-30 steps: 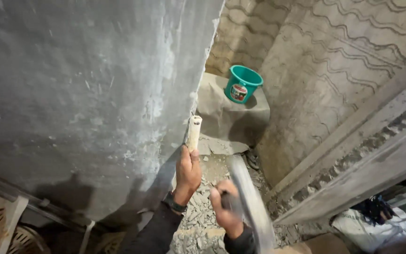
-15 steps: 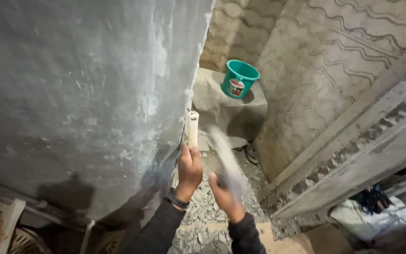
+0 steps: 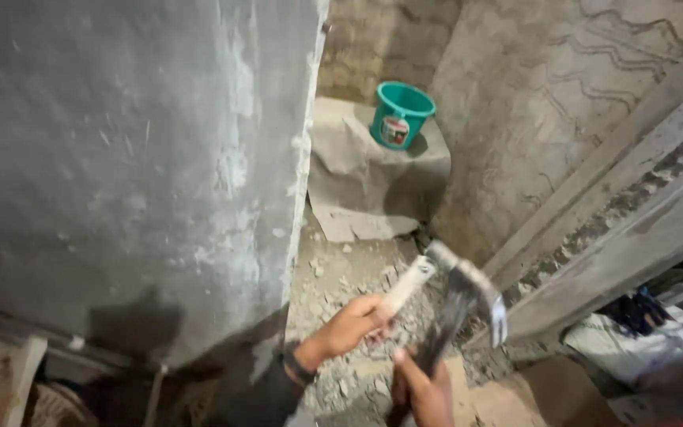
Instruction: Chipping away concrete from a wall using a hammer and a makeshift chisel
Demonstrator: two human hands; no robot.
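Beside the grey wall's edge [image 3: 302,158], the left hand [image 3: 349,328] grips a dusty white chisel [image 3: 409,283]; the right hand [image 3: 420,387] grips a blurred hammer [image 3: 460,296] over the rubble floor [image 3: 349,277].

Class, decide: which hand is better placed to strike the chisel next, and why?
Right. The right hand grips the hammer, its head raised beside the chisel. The left hand is occupied holding the chisel.

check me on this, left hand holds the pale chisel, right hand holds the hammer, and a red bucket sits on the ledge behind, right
Not quite: the bucket is teal, not red, as the head view shows. The rest stands: left hand holds the pale chisel, right hand holds the hammer, bucket on the ledge.
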